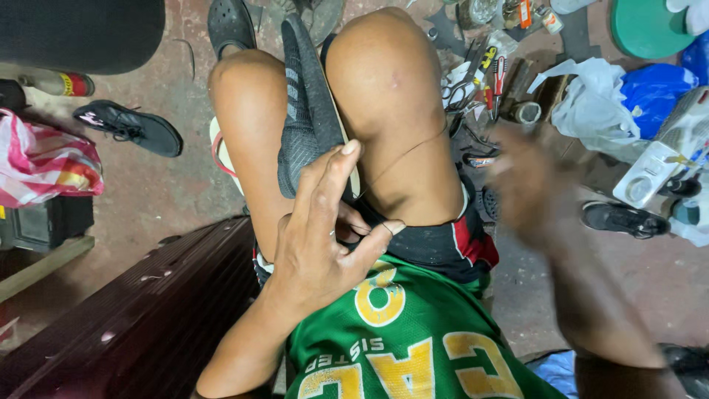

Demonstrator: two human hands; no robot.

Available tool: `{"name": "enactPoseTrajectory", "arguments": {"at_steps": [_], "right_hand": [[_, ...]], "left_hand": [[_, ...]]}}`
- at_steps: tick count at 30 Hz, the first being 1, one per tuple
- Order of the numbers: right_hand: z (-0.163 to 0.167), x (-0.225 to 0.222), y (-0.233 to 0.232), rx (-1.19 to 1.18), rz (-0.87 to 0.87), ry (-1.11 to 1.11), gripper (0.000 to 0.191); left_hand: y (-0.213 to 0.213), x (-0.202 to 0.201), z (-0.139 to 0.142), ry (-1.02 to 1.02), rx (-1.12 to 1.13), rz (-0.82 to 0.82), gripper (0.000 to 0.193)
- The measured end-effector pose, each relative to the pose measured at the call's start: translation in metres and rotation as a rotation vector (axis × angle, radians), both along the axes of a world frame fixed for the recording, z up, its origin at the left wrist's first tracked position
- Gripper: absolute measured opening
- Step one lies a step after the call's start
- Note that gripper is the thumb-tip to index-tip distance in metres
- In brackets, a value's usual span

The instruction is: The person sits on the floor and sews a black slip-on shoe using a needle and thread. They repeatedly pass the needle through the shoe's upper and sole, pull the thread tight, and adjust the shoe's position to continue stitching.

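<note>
Fingers of the left hand [325,236] press the grey shoe [310,111] clamped between the knees; the blurred right hand [528,185], grip unreadable, reaches toward far-right tools [480,77], probably fetching one for sole work.

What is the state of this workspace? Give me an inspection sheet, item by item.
Surface: stained reddish concrete floor; dark red ribbed bench at lower left.
Job's things: dark grey knitted shoe with pale sole, clamped sole-side right between the person's bare knees.
Clutter: scissors and hand tools, white plastic bag, blue bag, green round lid, black sneaker, second black shoe, red-striped bag.
Grippers: left hand rests fingers on the shoe's heel edge; right hand blurred, apart from the shoe, seems empty.
Cables: thin thread across the right knee.
Surroundings: black seat at top left.
</note>
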State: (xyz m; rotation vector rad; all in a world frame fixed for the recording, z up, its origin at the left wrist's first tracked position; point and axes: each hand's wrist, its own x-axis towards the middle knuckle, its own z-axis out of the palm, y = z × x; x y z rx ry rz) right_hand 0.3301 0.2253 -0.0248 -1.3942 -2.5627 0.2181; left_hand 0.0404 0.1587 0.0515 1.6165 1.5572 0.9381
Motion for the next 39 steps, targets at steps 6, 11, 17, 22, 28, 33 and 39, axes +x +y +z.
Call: {"name": "enactPoseTrajectory", "arguments": {"at_steps": [6,11,17,22,28,33,39], "right_hand": [[0.021,-0.073,-0.024,-0.36,0.204,0.551,0.038],[0.05,-0.062,-0.009,-0.771,0.071,0.903,0.038],[0.048,-0.089,-0.008,-0.913,-0.016,0.857,0.07],[0.037,-0.112,-0.006,-0.675,-0.055,0.747,0.075],[0.029,-0.112,0.003,-0.625,-0.024,0.746,0.07],[0.024,-0.115,0.001,-0.604,-0.015,0.727,0.071],[0.02,-0.121,-0.001,-0.724,-0.065,0.821,0.071]], "left_hand": [[-0.004,0.018,0.0,-0.025,-0.019,0.016,0.083],[-0.013,0.003,0.006,-0.094,0.129,0.28,0.046],[-0.006,-0.054,-0.027,0.143,0.02,0.231,0.013],[0.012,-0.052,-0.048,-0.495,-0.48,0.212,0.012],[0.024,-0.054,-0.045,-0.476,-0.443,0.084,0.02],[0.007,-0.072,-0.058,-0.1,-0.109,-0.027,0.022],[-0.036,-0.107,-0.09,-0.449,-0.006,0.435,0.043]]}}
